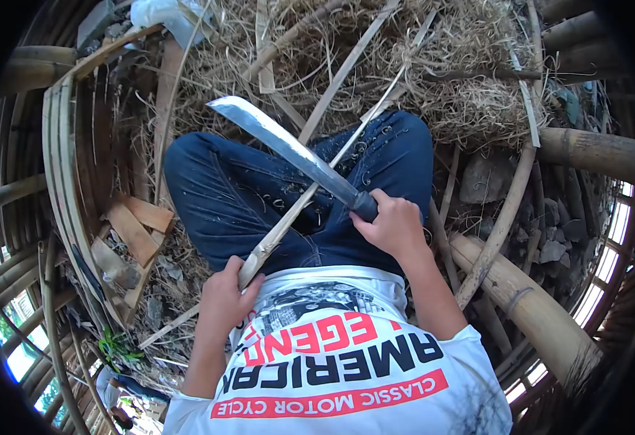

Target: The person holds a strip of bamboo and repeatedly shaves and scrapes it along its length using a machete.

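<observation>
My right hand (pixel 396 226) is closed round the dark handle of a machete (pixel 277 145). Its broad, shiny blade points up and to the left, above my crossed legs in jeans (pixel 216 185). In my left hand (pixel 227 297) is the near end of a long, pale bamboo strip (pixel 285 223), gripped between thumb and fingers. The strip slants away up to the right, and the blade crosses over it near the middle of my lap. Thin curled shavings (pixel 364 181) are scattered over my jeans.
A heap of fine shavings (pixel 469 109) spreads ahead, with loose strips lying across it. Long bent strips (pixel 60 159) and wood offcuts (pixel 136 232) lie at left. Thick bamboo poles (pixel 528 304) and stones (pixel 553 250) are at right. A person (pixel 118 391) shows at lower left.
</observation>
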